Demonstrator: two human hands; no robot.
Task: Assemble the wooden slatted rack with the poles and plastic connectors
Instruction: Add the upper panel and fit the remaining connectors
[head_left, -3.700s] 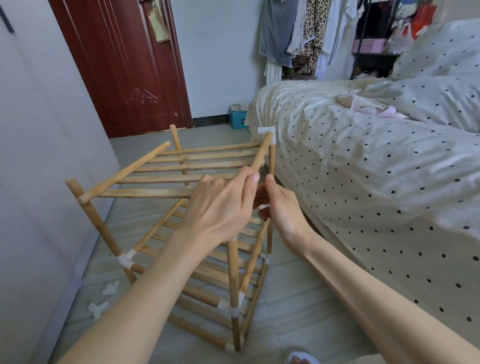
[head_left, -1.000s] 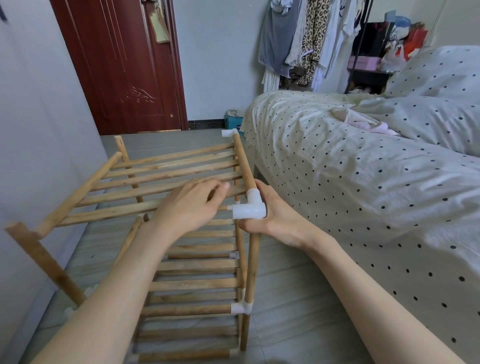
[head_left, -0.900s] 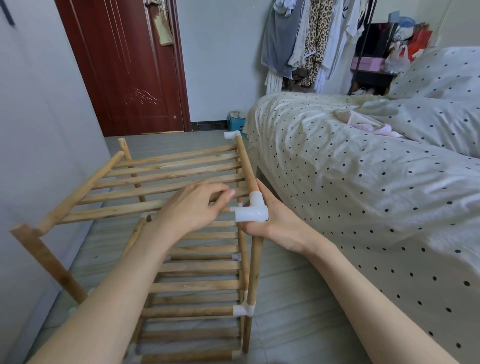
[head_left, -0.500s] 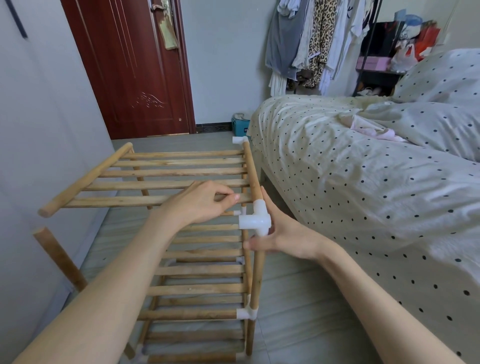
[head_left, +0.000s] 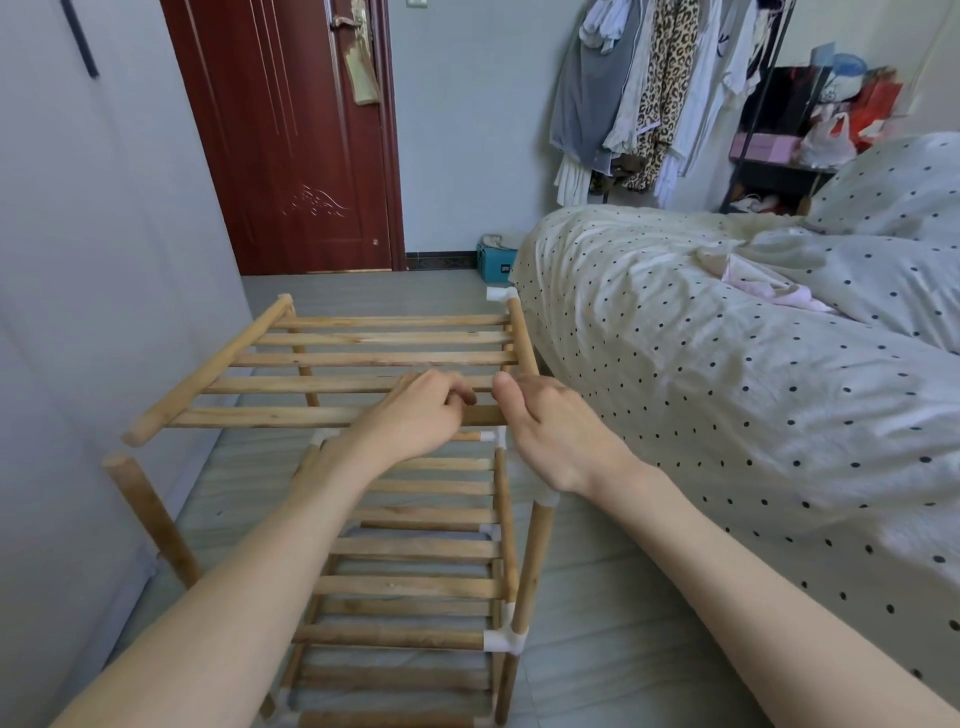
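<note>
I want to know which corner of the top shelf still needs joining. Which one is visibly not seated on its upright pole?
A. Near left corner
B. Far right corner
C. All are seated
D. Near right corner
A: the top slatted shelf ends in a bare rail above the near left pole, with a gap between them.

We cannot see the plastic connector at the near right corner of the top shelf (head_left: 363, 384): the right hand (head_left: 556, 431) covers all but its lower rim, and we cannot tell how the pole (head_left: 532, 561) seats in it. The left hand (head_left: 415, 415) hides the nearest slat's right end, and its fingertips curl out of sight. The rack's (head_left: 415, 587) feet run off the bottom edge, as do both forearms. The bed (head_left: 727, 389) is cut at the right edge.
</note>
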